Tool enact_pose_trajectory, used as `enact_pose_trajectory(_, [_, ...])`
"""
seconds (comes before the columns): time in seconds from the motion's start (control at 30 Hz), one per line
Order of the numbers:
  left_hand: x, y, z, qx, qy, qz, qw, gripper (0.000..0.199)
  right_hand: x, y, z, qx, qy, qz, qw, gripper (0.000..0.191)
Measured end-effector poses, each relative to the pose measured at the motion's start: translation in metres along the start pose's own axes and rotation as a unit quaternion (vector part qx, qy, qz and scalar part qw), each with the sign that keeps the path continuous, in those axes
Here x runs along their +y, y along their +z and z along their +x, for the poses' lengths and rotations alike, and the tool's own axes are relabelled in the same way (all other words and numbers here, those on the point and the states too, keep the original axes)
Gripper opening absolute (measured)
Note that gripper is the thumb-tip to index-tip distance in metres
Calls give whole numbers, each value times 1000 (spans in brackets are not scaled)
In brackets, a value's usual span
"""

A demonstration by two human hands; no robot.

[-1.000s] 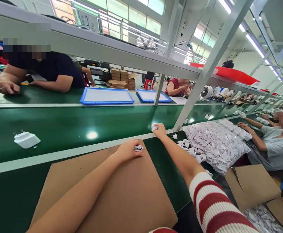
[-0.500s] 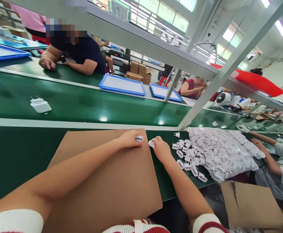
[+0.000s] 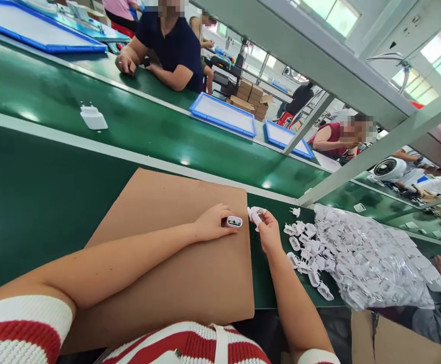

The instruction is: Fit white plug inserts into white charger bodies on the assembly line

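Note:
My left hand point(image 3: 217, 221) rests over the cardboard sheet point(image 3: 175, 263), fingers closed round a white charger housing point(image 3: 235, 221). The housing's open end faces me and shows green circuit parts inside. Just past the sheet's right edge, my right hand point(image 3: 269, 231) grips a white plug cover point(image 3: 257, 214) between thumb and fingers. Its prongs are partly hidden, and the two pieces are apart. To the right of that hand lies a loose pile of white plug covers point(image 3: 306, 245), with a single one point(image 3: 295, 212) behind it.
A clear plastic bag point(image 3: 372, 258) full of white parts lies on the right of the green table. A white charger point(image 3: 93, 118) sits on the green conveyor point(image 3: 140, 134). Blue-rimmed trays point(image 3: 224, 115) and seated people line the far side. A slanted metal post point(image 3: 341, 172) stands ahead.
The view has tilted and shifted right. My right hand has turned the plug cover so that more of it shows. My left hand keeps the housing, its open end now more toward me.

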State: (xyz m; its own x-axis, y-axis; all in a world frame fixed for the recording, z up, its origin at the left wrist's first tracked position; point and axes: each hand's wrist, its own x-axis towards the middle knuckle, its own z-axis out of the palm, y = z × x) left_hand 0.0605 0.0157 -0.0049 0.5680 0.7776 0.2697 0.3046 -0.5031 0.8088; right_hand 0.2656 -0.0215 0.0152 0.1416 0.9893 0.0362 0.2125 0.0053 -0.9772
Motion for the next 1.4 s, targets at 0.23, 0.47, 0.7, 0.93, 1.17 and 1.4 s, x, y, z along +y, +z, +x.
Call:
enact_pose_trajectory(0.23, [-8,-1,4,-17,-10,0,1000,35,-13,13,-20,-59,-252,-265,929,27])
enact_pose_trajectory(0.47, [-11,0,6,-19,-21,1,1000,38,-17,16,-19,-61,-298,-365,880,31])
enact_pose_trajectory(0.7, [-10,-1,6,-13,-12,-4,1000,35,-20,16,-18,-68,-307,-402,860,22])
enact_pose_trajectory(0.93, [-11,0,6,-15,-12,1,1000,35,-26,18,-12,-81,-277,-422,859,18])
enact_pose_trajectory(1.17, [-9,2,5,-2,-24,-1,1000,35,-28,21,-8,-84,-226,-448,861,15])
enact_pose_trajectory(1.4, [8,-4,7,-23,-94,19,995,36,-15,10,-11,1,-195,-316,929,45])
